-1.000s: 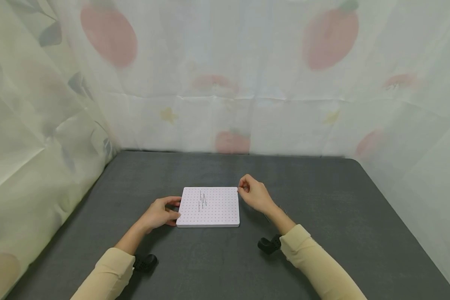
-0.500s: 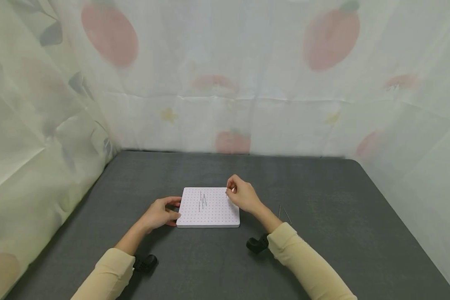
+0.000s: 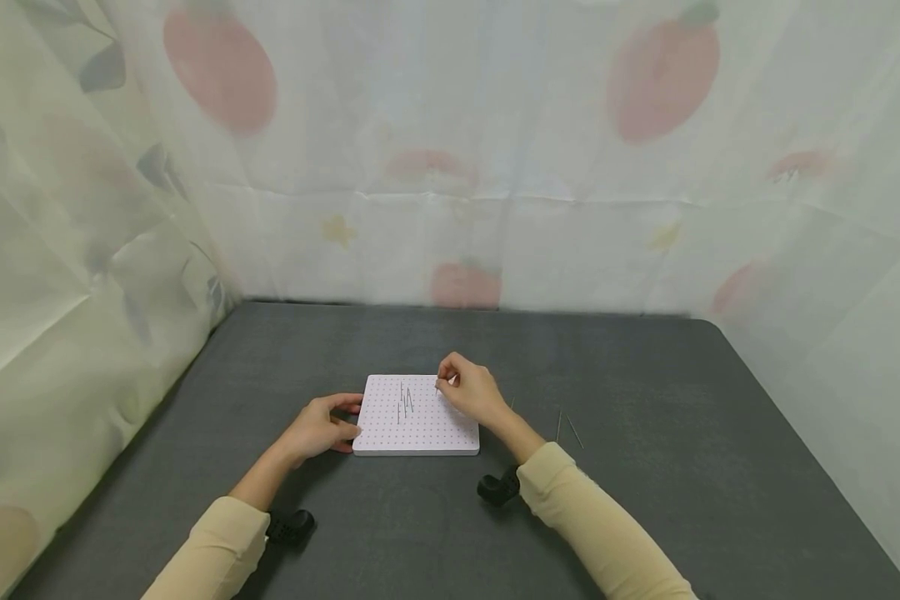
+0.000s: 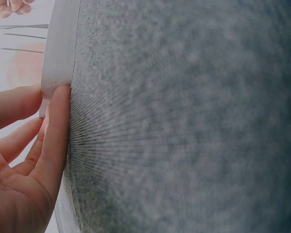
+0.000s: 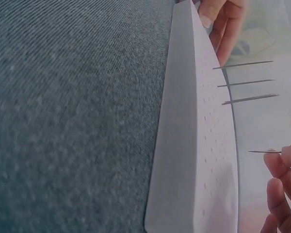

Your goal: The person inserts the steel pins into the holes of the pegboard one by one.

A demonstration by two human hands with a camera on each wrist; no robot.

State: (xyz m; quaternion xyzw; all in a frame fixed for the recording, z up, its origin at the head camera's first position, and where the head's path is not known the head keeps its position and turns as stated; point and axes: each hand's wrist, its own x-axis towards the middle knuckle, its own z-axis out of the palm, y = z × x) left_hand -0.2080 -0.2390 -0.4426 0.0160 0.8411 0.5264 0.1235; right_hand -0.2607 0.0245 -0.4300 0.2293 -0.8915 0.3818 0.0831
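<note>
A white board (image 3: 420,440) dotted with rows of small holes lies flat on the table. My left hand (image 3: 318,429) holds its left edge, the thumb and fingers spread along it; the left wrist view shows the fingertips (image 4: 63,94) against the board's side. Several thin metal pins (image 5: 245,83) stand in the left half of the board, some leaning slightly. Over the board's far right part, my right hand (image 3: 472,390) pinches another thin metal pin (image 5: 264,152) between thumb and forefinger. Its tip points down at the board and appears clear of the surface in the right wrist view.
On the dark grey table (image 3: 645,500), loose pins (image 3: 574,431) lie right of the board, near the right forearm. Black wrist cameras (image 3: 291,527) hang under both wrists. A patterned curtain (image 3: 450,167) encloses the table's back and sides.
My right hand has moved left from the board's far right corner to above the board, carrying the pin. Loose pins beside the right forearm have come into sight. The left hand stays put.
</note>
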